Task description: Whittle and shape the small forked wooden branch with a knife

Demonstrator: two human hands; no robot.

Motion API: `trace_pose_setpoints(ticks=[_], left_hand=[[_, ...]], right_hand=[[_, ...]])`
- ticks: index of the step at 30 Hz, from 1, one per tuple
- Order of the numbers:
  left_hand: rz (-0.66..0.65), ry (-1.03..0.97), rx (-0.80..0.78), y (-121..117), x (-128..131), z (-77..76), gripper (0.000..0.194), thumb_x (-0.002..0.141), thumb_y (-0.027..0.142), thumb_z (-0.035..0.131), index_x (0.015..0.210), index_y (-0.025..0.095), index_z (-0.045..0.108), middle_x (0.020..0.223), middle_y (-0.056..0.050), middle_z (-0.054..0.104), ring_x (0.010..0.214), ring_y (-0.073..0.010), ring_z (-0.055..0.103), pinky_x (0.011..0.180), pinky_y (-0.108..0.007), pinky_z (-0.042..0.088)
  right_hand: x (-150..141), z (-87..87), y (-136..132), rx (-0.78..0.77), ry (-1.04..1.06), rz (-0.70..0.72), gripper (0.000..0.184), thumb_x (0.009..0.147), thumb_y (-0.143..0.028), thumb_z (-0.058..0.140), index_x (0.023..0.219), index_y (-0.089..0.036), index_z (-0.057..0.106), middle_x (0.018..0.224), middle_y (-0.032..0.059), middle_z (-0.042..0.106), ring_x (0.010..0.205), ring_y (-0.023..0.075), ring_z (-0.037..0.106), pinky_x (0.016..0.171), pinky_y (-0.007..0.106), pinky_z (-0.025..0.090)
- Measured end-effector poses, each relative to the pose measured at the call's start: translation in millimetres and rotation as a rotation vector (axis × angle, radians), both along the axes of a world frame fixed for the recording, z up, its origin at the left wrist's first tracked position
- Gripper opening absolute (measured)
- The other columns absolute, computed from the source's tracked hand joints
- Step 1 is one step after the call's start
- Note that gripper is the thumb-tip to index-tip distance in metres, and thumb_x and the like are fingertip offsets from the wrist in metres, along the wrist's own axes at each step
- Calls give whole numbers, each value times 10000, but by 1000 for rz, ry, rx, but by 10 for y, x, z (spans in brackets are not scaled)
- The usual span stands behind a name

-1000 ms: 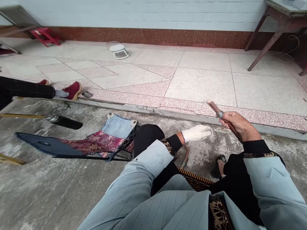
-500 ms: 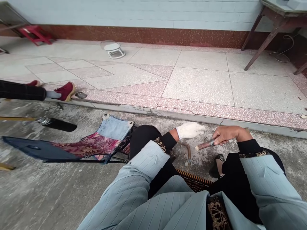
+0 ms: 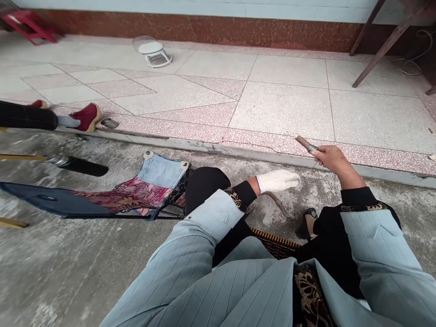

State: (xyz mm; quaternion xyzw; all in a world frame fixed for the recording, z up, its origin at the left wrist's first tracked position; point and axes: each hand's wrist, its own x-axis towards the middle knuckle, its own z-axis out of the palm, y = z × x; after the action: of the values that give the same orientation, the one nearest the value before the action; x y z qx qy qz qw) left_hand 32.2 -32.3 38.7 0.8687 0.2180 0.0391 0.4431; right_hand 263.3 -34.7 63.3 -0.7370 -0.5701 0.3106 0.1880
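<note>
My right hand (image 3: 329,160), bare, is closed around a short brown stick (image 3: 304,142). Silvery wire (image 3: 311,148) is wound round the stick just beyond my fingers, and its pale tip points up and left. A thin strand hangs below those fingers. My left hand (image 3: 277,181) wears a white knitted glove, and its fingers are curled together; what they pinch is hidden. Under the glove a bent brown stick (image 3: 277,202) shows against the concrete, its left end covered by my wrist. I cannot tell whether my left hand holds it.
A low folding chair with patterned cloth (image 3: 136,195) stands at my left. Beyond it are a black cylinder on a yellow pole (image 3: 83,166) and another person's red shoe (image 3: 86,117). A raised tiled step (image 3: 282,106) runs ahead, with a small white stool (image 3: 155,54) on it.
My right hand swung the stick down toward the glove, then back up and right. The bent stick under my left hand turned, its lower end moving right. My left hand shifted only slightly.
</note>
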Motion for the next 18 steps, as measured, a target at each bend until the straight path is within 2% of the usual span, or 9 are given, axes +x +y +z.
trace_pose_setpoints(ticks=[2, 4, 6, 8, 10, 12, 15, 17, 18], left_hand=[[8, -4, 41, 35, -26, 30, 223, 889, 341, 478, 865, 182, 632, 750, -16, 605, 683, -151, 527, 649, -257, 357], [62, -15, 100, 89, -75, 82, 256, 912, 351, 428, 901, 187, 624, 763, -1, 603, 690, -144, 524, 650, -248, 353], [147, -33, 148, 149, -125, 141, 267, 921, 340, 404, 920, 181, 619, 784, 5, 609, 724, -139, 534, 675, -240, 362], [209, -56, 143, 193, -156, 181, 248, 913, 313, 412, 926, 170, 615, 809, 5, 615, 759, -136, 543, 706, -237, 374], [236, -91, 99, 205, -158, 184, 235, 907, 290, 413, 929, 159, 607, 843, 0, 614, 780, -131, 542, 720, -233, 383], [248, -106, 46, 187, -137, 148, 249, 912, 301, 403, 922, 151, 601, 842, -3, 605, 760, -126, 531, 697, -230, 382], [173, -99, -4, 139, -90, 48, 301, 932, 356, 375, 900, 156, 598, 809, 0, 593, 699, -118, 506, 653, -228, 363], [84, -79, -1, 114, -61, -28, 316, 943, 364, 354, 892, 164, 594, 789, 3, 588, 675, -115, 496, 641, -229, 351], [43, -59, 24, 104, -49, -60, 312, 944, 360, 352, 889, 166, 591, 780, 2, 586, 671, -117, 494, 637, -232, 344]], right_hand=[[26, -39, 15, -75, -186, 105, 358, 760, -524, 615, 702, -172, 658, 565, 39, 574, 525, 152, 502, 505, 277, 326], [25, -26, -24, -235, -180, 275, 321, 727, -496, 660, 681, -178, 675, 564, 37, 582, 515, 152, 501, 503, 277, 327], [-10, 46, -104, -465, 13, 510, 308, 691, -487, 703, 668, -179, 689, 540, 19, 573, 486, 134, 479, 494, 267, 335], [-56, 161, -194, -631, 271, 725, 322, 681, -487, 720, 697, -166, 705, 547, 9, 573, 486, 117, 464, 492, 253, 341], [-83, 277, -265, -625, 450, 815, 355, 680, -485, 727, 785, -146, 722, 594, 10, 589, 507, 107, 464, 500, 244, 345], [-81, 349, -299, -452, 569, 730, 385, 701, -497, 713, 851, -143, 711, 630, 6, 594, 515, 97, 458, 504, 236, 343], [-64, 335, -284, -111, 666, 385, 395, 771, -545, 641, 756, -151, 639, 609, 0, 553, 496, 82, 419, 483, 228, 316], [-74, 270, -239, 10, 655, 200, 426, 791, -575, 604, 701, -160, 578, 608, 5, 537, 485, 80, 397, 466, 231, 296], [-85, 234, -209, 30, 623, 152, 437, 788, -590, 597, 697, -164, 563, 613, 7, 537, 483, 81, 396, 464, 232, 295]])
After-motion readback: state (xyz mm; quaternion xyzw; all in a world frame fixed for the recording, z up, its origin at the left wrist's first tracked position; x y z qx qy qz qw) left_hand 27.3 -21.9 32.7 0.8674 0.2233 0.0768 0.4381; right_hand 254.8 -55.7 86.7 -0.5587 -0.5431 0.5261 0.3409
